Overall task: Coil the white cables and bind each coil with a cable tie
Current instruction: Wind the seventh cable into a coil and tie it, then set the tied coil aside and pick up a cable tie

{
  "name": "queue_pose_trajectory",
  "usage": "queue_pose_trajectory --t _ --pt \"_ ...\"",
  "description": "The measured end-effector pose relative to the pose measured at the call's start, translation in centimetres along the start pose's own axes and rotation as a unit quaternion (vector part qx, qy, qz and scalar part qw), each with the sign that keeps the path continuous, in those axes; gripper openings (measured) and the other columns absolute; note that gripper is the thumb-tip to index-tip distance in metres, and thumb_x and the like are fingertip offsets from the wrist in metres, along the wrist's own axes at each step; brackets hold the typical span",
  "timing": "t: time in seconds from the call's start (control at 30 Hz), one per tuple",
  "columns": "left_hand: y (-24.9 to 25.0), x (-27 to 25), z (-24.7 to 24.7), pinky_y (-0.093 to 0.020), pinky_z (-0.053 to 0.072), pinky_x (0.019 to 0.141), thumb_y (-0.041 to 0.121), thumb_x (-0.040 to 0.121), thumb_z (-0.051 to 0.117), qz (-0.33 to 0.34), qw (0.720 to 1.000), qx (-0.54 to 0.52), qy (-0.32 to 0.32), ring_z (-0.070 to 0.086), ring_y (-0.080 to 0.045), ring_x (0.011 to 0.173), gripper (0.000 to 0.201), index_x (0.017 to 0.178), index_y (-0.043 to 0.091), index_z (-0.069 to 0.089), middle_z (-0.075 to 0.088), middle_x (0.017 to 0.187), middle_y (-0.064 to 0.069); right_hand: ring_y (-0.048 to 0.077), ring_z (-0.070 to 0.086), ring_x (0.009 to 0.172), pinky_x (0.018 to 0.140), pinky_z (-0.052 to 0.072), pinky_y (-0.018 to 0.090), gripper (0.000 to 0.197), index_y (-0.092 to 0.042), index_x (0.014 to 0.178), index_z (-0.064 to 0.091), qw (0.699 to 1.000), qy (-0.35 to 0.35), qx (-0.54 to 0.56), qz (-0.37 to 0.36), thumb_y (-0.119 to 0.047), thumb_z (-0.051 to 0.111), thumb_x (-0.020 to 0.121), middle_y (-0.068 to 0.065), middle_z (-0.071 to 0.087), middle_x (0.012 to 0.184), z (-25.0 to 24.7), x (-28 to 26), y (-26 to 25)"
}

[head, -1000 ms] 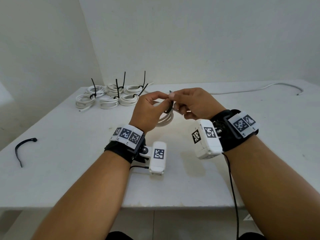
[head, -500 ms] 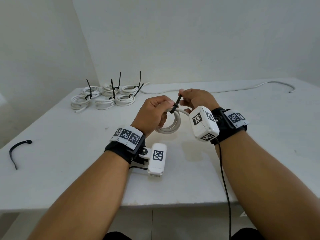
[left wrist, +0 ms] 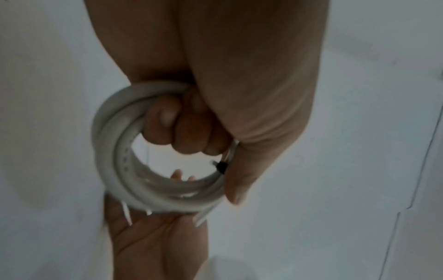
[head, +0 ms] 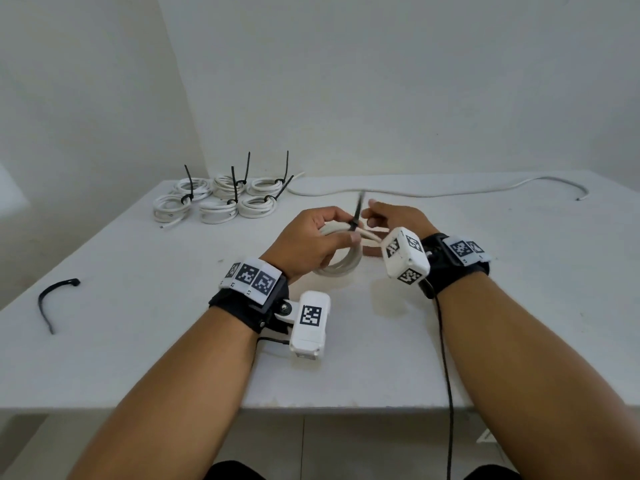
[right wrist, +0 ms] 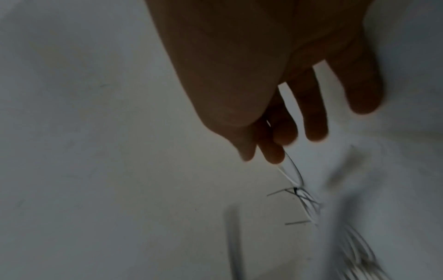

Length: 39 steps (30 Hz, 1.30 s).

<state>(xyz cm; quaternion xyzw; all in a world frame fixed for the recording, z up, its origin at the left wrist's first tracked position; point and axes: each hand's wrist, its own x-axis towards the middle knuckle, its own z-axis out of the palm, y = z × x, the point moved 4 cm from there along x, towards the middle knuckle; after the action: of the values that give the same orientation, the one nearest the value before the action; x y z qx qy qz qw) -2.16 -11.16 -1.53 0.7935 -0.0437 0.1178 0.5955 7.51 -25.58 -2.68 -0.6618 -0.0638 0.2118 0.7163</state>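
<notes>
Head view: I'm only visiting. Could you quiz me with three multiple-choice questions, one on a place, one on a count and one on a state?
1. Where does the loose black tie lie?
A) near the table's left edge
B) on top of the coils
C) under a wrist

2. How many bound coils sit at the far left?
A) three
B) six
C) nine

3. The coil in the left hand is:
A) unwound
B) lying untouched
C) gripped, with a cable tie round it

Answers:
1. A, it lies alone by the left edge.
2. B, six coils show, each with a tie.
3. C, the fingers curl round it.
</notes>
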Motion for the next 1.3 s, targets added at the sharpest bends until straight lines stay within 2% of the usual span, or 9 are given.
queue_pose_trajectory --t 0.1,0.17,0.27,0.37,0.53,0.63,0.77,1.07,1.3 --pt "1.6 0.5 -2.9 -0.023 0.035 0.053 0.023 0.086 0.072 0.029 0.992 0.021 0.124 0.048 -0.006 0.048 0.02 0.106 0.018 0.07 0.061 0.062 0.014 0.02 0.064 0.106 0.099 0.048 0.039 0.033 -0.017 0.102 0.076 0.984 0.008 -0.168 -0.064 -0.044 0.059 0.095 -0.004 0.072 0.106 -0.5 0.2 -1.4" --pt "1.8 0.9 -5.4 -0.025 0.04 0.063 0.036 0.083 0.069 0.007 0.984 0.038 0.175 0.053 -0.007 0.06 0.036 0.115 0.019 0.065 0.062 0.076 0.01 0.024 0.053 0.125 0.101 0.038 0.033 0.042 -0.014 0.124 0.066 0.926 0.013 -0.362 -0.108 -0.043 0.052 0.098 0.002 0.061 0.127 -0.2 0.6 -1.9" --pt "0.3 1.1 -9.2 -0.028 0.036 0.055 0.028 0.088 0.051 -0.056 0.982 -0.01 0.179 0.048 -0.011 0.053 0.031 0.113 0.01 0.054 0.056 0.07 -0.001 0.03 0.033 0.142 0.117 0.022 0.042 0.068 -0.014 0.145 0.044 0.822 -0.005 -0.57 -0.026 -0.059 0.047 0.094 0.007 0.038 0.154 0.4 1.6 0.0" --pt "-2.3 0.3 -14.5 -0.042 0.047 0.078 0.025 0.091 0.042 -0.115 0.959 0.194 0.173 0.062 -0.036 0.089 0.037 0.124 0.012 0.053 0.063 0.106 -0.024 0.037 0.022 0.144 0.115 0.019 0.046 0.085 -0.02 0.151 0.031 0.76 -0.02 -0.648 0.053 -0.073 0.046 0.086 0.009 0.028 0.157 0.3 2.2 1.7" --pt "-5.6 -2.3 -21.8 -0.044 0.036 0.105 0.038 0.08 0.035 -0.204 0.872 0.405 0.184 0.058 -0.032 0.115 0.038 0.114 0.035 0.052 0.069 0.114 0.001 0.028 0.025 0.146 0.113 0.024 0.038 0.088 -0.019 0.154 0.024 0.793 -0.063 -0.601 0.081 -0.067 0.054 0.087 0.007 0.018 0.162 0.1 1.6 0.6" --pt "-5.8 -2.5 -24.2 -0.042 0.027 0.105 0.027 0.092 0.049 -0.208 0.821 0.477 0.233 0.053 -0.03 0.124 0.029 0.121 0.028 0.053 0.067 0.123 0.003 0.027 0.021 0.148 0.112 0.027 0.036 0.092 -0.021 0.157 0.015 0.803 -0.063 -0.586 0.085 -0.063 0.058 0.087 0.005 0.007 0.165 -0.1 1.6 0.6" --pt "-6.4 -1.7 -26.1 -0.043 0.031 0.103 0.033 0.089 0.065 -0.252 0.777 0.541 0.199 0.055 -0.032 0.119 0.031 0.116 0.025 0.052 0.064 0.127 -0.003 0.036 -0.005 0.151 0.12 0.006 0.047 0.101 -0.028 0.158 0.004 0.749 -0.05 -0.655 0.081 -0.07 0.056 0.083 0.004 -0.005 0.165 -0.1 1.8 1.6" --pt "-7.5 -1.2 -26.1 -0.026 0.038 0.073 0.016 0.077 0.076 -0.261 0.775 0.557 0.142 0.057 -0.026 0.09 0.018 0.087 0.021 0.061 0.067 0.11 -0.008 0.037 -0.014 0.15 0.12 0.004 0.052 0.104 -0.032 0.157 -0.001 0.747 -0.057 -0.657 0.084 -0.073 0.054 0.08 0.003 -0.013 0.165 -0.5 1.9 2.1" --pt "-6.1 -1.6 -26.7 -0.028 0.047 0.079 0.041 0.085 0.066 -0.266 0.766 0.558 0.178 0.063 -0.032 0.094 0.026 0.08 0.016 0.071 0.071 0.1 -0.008 0.034 -0.001 0.151 0.121 0.011 0.053 0.107 -0.029 0.157 0.009 0.757 -0.013 -0.65 0.064 -0.081 0.054 0.074 0.006 -0.002 0.165 -2.1 2.6 1.2"
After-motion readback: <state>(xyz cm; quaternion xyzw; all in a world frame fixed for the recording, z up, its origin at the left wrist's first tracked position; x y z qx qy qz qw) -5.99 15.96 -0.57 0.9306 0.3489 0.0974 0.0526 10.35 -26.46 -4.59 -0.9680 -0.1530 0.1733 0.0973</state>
